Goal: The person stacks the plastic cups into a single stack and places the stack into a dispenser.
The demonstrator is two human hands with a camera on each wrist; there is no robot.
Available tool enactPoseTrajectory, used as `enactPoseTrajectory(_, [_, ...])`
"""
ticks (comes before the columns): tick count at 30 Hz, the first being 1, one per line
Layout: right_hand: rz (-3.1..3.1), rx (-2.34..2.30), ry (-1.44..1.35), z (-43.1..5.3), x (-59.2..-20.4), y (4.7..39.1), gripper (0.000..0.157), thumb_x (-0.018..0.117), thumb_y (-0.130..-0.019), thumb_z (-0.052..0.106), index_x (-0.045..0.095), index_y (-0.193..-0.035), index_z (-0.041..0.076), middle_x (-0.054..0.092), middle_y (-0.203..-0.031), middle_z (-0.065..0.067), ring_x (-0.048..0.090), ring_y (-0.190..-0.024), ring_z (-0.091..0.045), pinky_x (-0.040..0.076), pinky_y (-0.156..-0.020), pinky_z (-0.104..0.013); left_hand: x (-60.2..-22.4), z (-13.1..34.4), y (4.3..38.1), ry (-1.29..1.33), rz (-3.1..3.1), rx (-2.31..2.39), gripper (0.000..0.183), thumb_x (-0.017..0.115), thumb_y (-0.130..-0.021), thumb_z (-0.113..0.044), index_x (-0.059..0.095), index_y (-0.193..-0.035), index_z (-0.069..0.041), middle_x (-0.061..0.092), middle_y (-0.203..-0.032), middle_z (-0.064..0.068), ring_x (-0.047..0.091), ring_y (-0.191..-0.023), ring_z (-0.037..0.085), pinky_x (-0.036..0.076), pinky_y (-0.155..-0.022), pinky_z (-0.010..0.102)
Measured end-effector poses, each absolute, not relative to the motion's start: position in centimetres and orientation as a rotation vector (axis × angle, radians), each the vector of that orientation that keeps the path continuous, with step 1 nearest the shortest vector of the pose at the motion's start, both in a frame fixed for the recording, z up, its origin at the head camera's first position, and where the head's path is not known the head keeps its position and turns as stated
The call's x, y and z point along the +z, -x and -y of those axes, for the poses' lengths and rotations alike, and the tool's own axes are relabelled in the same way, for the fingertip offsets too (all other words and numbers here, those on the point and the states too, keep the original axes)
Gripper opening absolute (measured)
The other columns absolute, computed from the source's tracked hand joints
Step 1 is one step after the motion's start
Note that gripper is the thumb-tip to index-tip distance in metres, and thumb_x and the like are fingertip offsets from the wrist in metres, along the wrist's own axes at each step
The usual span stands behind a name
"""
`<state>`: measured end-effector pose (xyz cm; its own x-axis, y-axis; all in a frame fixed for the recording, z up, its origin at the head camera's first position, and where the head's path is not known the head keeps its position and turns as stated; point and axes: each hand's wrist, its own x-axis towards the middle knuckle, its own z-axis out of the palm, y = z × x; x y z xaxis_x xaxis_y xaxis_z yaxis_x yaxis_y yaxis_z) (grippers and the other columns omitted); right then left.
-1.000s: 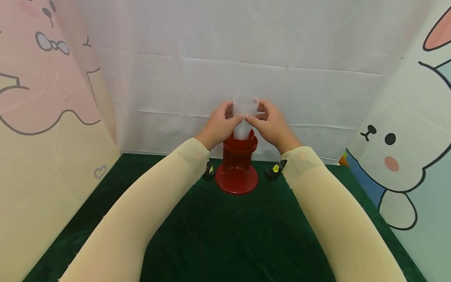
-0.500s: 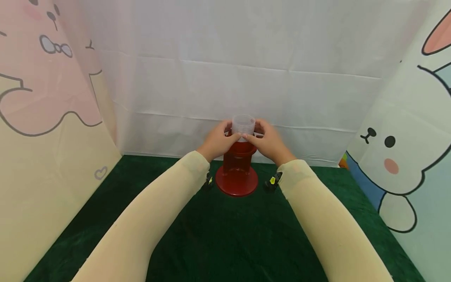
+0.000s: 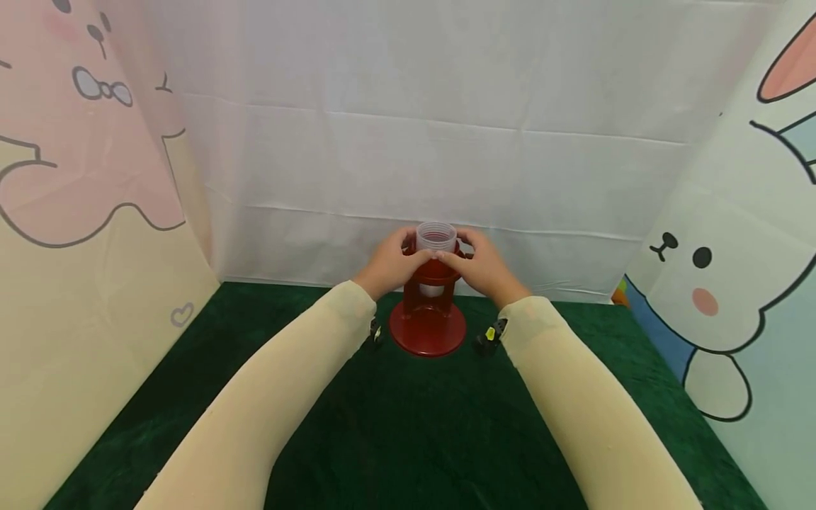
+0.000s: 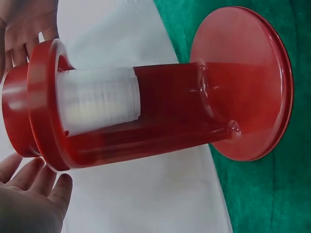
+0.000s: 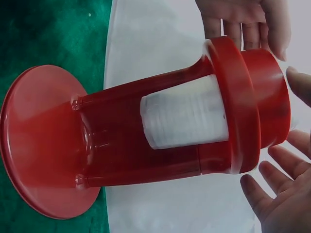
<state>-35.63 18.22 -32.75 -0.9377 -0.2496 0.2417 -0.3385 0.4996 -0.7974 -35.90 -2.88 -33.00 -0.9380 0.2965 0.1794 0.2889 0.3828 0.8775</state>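
A nested stack of clear plastic cups (image 3: 436,235) stands upright in the top of a red cup dispenser (image 3: 428,331). My left hand (image 3: 390,264) and right hand (image 3: 483,269) hold the stack from either side near its upper rims, thumbs meeting in front. Through the dispenser's open front, the lower cups (image 4: 99,99) show below the collar in the left wrist view. The same cups (image 5: 187,114) appear pale and ribbed in the right wrist view. Fingers of both hands spread beside the red collar (image 5: 233,109).
The dispenser's round base rests on a green cloth (image 3: 408,425) near its back edge. A white curtain (image 3: 382,156) hangs close behind. Printed cloth panels stand at the left (image 3: 83,297) and right (image 3: 733,283).
Both hands have moved down together with the cup stack, which has sunk deeper into the red dispenser. Its bottom now shows through the front opening.
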Motion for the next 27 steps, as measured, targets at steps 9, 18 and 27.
enactPoseTrajectory(9, [2.594,1.517,-0.386,-18.4,-32.3,35.8,0.064,0.06,-0.102,0.05,0.046,-0.155,0.018,0.048,-0.155,-0.01,0.042,-0.144,-0.032,0.042,-0.111,-0.056,-32.2,3.4,36.5,-0.485,-2.623,1.73,0.061,0.063,-0.102,-0.042,0.045,-0.154,-0.015,0.05,-0.153,0.008,0.048,-0.139,0.027,0.047,-0.108,0.046])
enactPoseTrajectory(18, [2.592,1.496,-0.411,-18.3,-32.2,36.1,0.058,0.06,-0.103,0.049,0.051,-0.152,0.018,0.053,-0.151,-0.009,0.046,-0.14,-0.029,0.046,-0.108,-0.053,-32.0,2.9,36.8,-0.47,-2.651,1.696,0.057,0.061,-0.103,-0.045,0.05,-0.151,-0.017,0.055,-0.148,0.006,0.052,-0.134,0.024,0.049,-0.106,0.044])
enactPoseTrajectory(27, [2.589,1.482,-0.433,-18.3,-32.4,36.0,0.057,0.062,-0.103,0.043,0.052,-0.15,0.011,0.054,-0.149,-0.011,0.048,-0.139,-0.03,0.042,-0.113,-0.05,-32.4,2.6,37.0,-0.471,-2.673,1.67,0.053,0.063,-0.102,-0.042,0.053,-0.148,-0.016,0.058,-0.144,0.005,0.054,-0.131,0.024,0.051,-0.104,0.043])
